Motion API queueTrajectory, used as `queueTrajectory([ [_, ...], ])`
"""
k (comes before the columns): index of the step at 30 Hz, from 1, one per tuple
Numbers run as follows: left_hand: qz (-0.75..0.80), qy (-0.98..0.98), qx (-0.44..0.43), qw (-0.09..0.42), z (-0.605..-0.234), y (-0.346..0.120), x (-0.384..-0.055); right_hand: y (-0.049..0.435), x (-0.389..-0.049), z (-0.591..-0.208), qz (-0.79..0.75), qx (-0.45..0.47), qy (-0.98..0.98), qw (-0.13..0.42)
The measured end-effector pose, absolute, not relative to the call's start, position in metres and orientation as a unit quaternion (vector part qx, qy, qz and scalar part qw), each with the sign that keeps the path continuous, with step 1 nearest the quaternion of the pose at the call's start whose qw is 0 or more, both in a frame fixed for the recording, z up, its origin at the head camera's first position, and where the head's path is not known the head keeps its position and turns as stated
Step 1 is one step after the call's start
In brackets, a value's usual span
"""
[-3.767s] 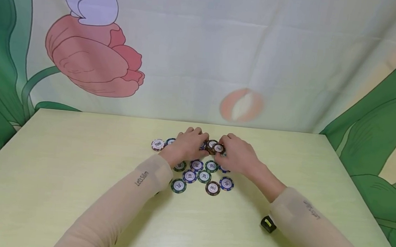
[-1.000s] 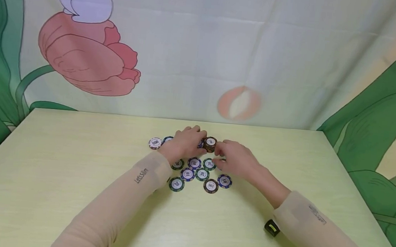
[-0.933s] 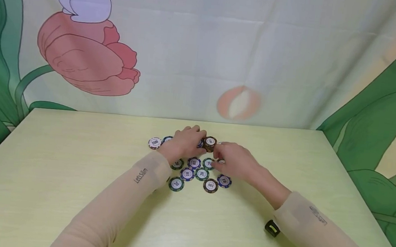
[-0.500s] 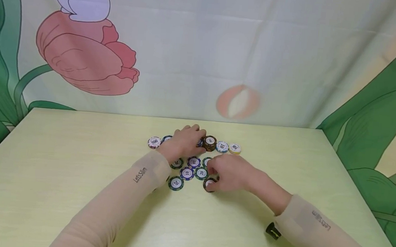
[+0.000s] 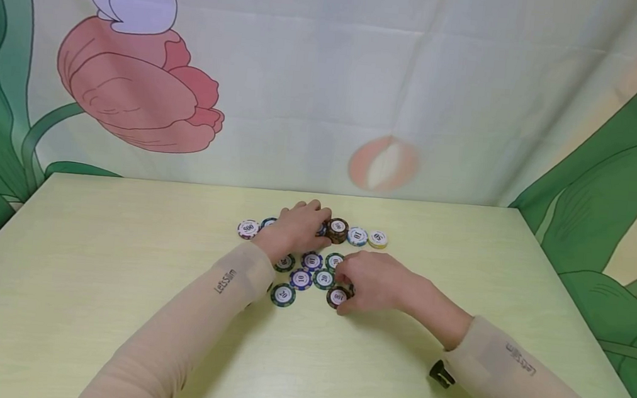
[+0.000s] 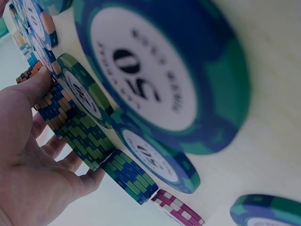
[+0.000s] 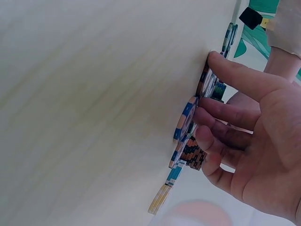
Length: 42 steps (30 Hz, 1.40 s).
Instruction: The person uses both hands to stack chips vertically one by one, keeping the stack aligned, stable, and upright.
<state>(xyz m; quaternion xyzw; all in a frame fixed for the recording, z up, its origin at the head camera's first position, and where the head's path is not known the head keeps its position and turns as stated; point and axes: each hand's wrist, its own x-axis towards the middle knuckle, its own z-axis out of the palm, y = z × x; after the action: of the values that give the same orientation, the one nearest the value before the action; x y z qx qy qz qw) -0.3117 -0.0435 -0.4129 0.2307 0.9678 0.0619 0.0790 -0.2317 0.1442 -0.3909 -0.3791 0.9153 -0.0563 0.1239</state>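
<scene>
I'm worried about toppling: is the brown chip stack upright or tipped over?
Upright: in the head view, the brown chip stack stands piled, its top chip face-up.

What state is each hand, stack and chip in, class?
Yellow round-chip stack: low, upright.
Light-blue round-chip stack: low, upright.
Brown round-chip stack: taller, upright.
Purple-and-white round-chip stack: low, upright.
Brown round 100 chip: flat.
Blue round 10 chips: flat.
Green round 20 chips: flat.
Left hand: fingers behind upright dark-green round-chip stack.
Right hand: fingers curled, thumb at brown chip's rim; grip unclear.
</scene>
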Motion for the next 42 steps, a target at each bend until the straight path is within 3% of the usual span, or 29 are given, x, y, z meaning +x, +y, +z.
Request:
queueTrajectory([
  [24, 0.069, 0.966, 0.235, 0.082, -0.409, -0.047, -0.31, 0.145, -0.229, -0.389, -0.046, -0.383, 0.915, 0.121],
  [42, 0.074, 0.966, 0.232, 0.081, -0.409, -0.045, -0.309, 0.159, -0.269, -0.388, -0.119, -0.327, 0.936, 0.048],
])
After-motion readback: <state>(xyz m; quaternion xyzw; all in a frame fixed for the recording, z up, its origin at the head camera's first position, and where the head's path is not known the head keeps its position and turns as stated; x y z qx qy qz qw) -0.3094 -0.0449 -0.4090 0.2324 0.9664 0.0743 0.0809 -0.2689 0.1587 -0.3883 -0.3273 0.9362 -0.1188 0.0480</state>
